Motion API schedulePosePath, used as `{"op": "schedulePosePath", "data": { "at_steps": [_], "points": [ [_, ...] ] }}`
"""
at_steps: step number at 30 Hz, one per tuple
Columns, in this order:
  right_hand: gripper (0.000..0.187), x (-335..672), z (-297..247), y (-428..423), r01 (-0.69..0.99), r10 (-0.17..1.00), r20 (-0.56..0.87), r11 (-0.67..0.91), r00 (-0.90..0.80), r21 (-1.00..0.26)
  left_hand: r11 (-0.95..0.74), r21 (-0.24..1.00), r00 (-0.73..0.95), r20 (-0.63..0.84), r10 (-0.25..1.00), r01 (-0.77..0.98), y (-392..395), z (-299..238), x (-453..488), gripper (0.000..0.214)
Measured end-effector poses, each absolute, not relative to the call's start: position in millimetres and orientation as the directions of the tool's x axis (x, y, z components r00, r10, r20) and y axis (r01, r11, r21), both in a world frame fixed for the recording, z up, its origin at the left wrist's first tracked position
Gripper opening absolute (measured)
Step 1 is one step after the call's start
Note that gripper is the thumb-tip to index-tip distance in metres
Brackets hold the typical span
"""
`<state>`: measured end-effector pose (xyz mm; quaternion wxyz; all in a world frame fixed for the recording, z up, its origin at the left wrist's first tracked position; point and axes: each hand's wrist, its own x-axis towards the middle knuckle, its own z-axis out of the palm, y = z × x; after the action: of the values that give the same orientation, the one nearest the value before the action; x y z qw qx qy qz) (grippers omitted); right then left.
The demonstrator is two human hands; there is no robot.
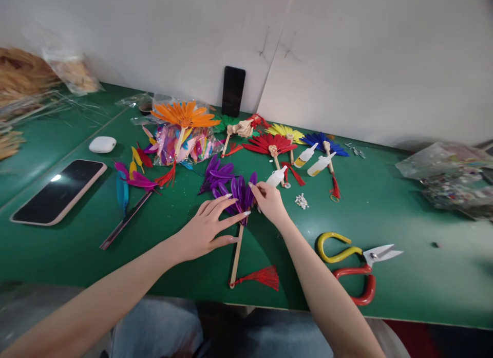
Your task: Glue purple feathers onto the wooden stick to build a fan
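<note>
A purple feather fan on a wooden stick with a red tassel lies on the green table. My left hand rests flat with fingers spread, its fingertips pressing the lower feathers where they meet the stick. My right hand is closed in a pinch on the fan's right-hand purple feather. A small white glue bottle lies just beyond my right hand. Loose purple feathers sit behind the fan.
Finished fans in orange, red, yellow and blue lie at the back with two more glue bottles. Scissors lie right, white beads nearby, two phones, a ruler, loose feathers left.
</note>
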<state>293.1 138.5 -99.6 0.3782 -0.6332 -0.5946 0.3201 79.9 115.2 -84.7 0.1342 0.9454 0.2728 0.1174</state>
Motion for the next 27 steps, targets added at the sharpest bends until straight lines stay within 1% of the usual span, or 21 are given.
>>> {"op": "schedulePosePath", "data": {
  "at_steps": [7,17,23,27],
  "points": [
    [0.034,293.4,-100.0,139.0,0.540,0.995,0.053,-0.004,0.090,-0.841,-0.813,0.332,0.821,0.160,0.548,0.478,115.6,-83.8,80.4,0.054],
    [0.032,293.6,-96.4,138.0,0.501,0.993,-0.035,-0.087,0.112,-0.861,-0.816,0.329,0.820,0.171,0.546,0.475,115.1,-82.8,81.3,0.053],
    [0.031,293.7,-96.5,137.3,0.512,0.992,-0.035,-0.092,0.119,-0.854,-0.832,0.282,0.834,0.152,0.530,0.478,115.6,-83.2,80.9,0.054],
    [0.029,292.9,-95.5,136.2,0.528,0.992,-0.042,-0.098,0.118,-0.844,-0.832,0.275,0.833,0.152,0.532,0.482,115.2,-84.3,80.4,0.054]
  ]
}}
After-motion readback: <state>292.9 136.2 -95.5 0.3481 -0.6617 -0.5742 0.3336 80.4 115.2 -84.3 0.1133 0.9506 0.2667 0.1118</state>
